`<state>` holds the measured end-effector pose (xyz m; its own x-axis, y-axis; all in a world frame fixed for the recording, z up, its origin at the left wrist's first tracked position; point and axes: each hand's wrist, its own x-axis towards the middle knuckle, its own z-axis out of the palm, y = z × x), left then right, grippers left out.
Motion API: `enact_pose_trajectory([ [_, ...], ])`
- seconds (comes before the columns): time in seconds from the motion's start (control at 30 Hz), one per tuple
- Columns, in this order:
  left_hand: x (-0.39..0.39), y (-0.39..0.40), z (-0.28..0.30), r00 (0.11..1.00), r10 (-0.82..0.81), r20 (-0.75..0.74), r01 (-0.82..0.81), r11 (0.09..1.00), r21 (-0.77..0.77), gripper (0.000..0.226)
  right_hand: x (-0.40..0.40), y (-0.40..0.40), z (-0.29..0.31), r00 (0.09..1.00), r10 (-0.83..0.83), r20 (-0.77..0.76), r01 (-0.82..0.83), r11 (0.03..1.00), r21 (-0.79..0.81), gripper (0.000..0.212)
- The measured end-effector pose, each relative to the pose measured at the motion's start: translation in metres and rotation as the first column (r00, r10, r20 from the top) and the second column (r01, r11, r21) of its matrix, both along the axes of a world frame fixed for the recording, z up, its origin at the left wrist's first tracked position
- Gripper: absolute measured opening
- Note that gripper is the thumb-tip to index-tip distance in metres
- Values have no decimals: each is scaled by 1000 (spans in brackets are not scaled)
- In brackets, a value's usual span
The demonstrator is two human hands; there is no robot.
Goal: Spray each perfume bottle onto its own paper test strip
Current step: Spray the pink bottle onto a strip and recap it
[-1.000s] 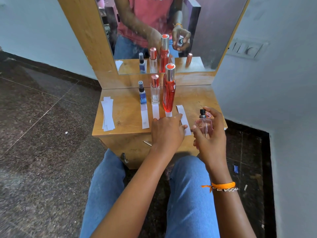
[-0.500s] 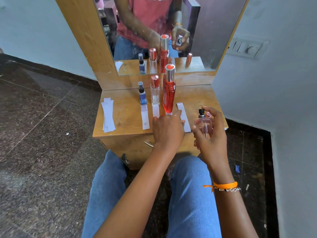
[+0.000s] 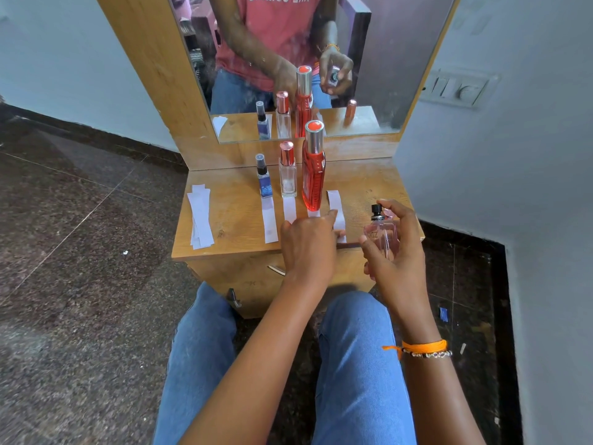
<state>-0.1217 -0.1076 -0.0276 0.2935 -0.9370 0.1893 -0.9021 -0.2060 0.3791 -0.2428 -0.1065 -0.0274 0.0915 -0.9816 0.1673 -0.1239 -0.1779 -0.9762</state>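
Right hand (image 3: pixel 396 252): grips pale pink clear glass perfume bottle with black spray nozzle (image 3: pixel 382 236), fingers (image 3: pixel 399 213) curled round its body, thumb on near side; bottle upright, lifted over right front edge of wooden worktop (image 3: pixel 231 220).
Bottle label: dark lettering on glass, partly covered, too small to read.
Left hand (image 3: pixel 308 245): palm down on worktop, fingers loosely bent and clamped on nothing, index tip touching rightmost white paper test strip (image 3: pixel 335 203), just left of right-hand fingers.
Beyond left-hand fingers: tall red glass bottle with silver cap (image 3: pixel 313 175), standing at head of a strip mostly hidden by the hand.
Further left: small clear square bottle with rose metallic cap (image 3: pixel 287 171), then small blue bottle with black sprayer (image 3: pixel 263 178), each at head of own strip; print on blue label unreadable.
Far left of fingers: loose stack of spare white strips (image 3: pixel 200 220).
Behind: mirror (image 3: pixel 288 59) reflecting bottles and red shirt with reversed white lettering, cut off by frame.
Right wrist: orange thread band with beads (image 3: pixel 423 348).
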Motion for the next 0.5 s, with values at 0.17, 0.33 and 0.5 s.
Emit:
enact_pose_trajectory([
  [0.17, 5, -3, -2, 999, -13, -40, 15, 999, 42, 44, 0, 1, 4, 1000, 19, -22, -19, 1000, -1, 52],
  [0.33, -1, 7, 13, 987, -31, -160, 10, 992, -125, 42, 3, 1, 7, 998, 64, 5, -64, 998, -4, 49],
  [0.5, -6, 21, 27, 758, -137, -638, 109, 991, -84, 34, 4, 5, 11, 988, 97, 120, -101, 995, 27, 44],
])
